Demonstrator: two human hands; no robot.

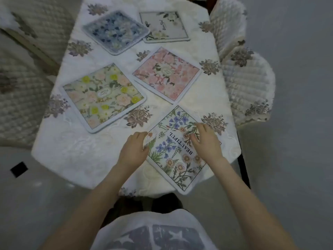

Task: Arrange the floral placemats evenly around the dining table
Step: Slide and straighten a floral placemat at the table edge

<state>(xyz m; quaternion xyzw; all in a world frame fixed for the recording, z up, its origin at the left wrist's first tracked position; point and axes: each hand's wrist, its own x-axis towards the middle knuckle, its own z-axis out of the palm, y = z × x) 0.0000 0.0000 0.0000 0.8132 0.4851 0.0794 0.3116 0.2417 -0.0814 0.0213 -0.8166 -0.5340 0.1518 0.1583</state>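
Several floral placemats lie on the white dining table [75, 152]. Nearest me is a mat with blue and orange flowers and the word BEAUTIFUL [175, 152], its near corner hanging over the table edge. My left hand [134, 150] pinches its left edge. My right hand [207, 139] rests curled on its right side. Further off lie a yellow-and-green mat [103, 95], a pink mat [166, 73], a blue mat [116, 31] and a pale cream mat [164, 26]. The blue mat's corner touches the cream one.
An embroidered tablecloth with brown flower motifs [137, 116] covers the table. Quilted chair covers [250, 87] stand at the right, and more quilted seating [23, 83] at the left. Grey floor [297, 150] surrounds the table. A small black square [19, 169] lies on the floor.
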